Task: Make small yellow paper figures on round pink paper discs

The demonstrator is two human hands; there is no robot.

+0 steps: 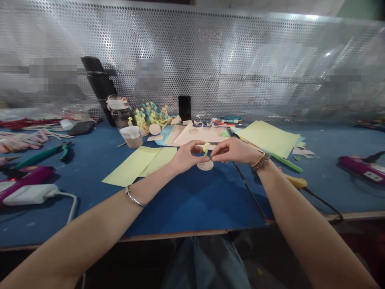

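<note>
My left hand (188, 157) and my right hand (233, 150) meet above the blue mat, their fingertips pinched together. A small yellow paper cut-out (206, 148) stands up between them, its lower end hidden by my fingers. Just below the fingertips lies a pale round paper disc (205, 165). A peach paper sheet with cut-out holes (198, 134) lies behind my hands. Pale yellow paper sheets lie to either side: one (138, 165) by my left hand, another (269, 138) beyond my right hand.
The blue work mat (192, 208) holds a paper cup (131, 137), a dark jar (119, 111), curled paper strips (150, 116), a black phone (184, 107), green pliers (61, 152), and magenta glue guns (359, 168). A perforated metal screen (192, 52) stands behind.
</note>
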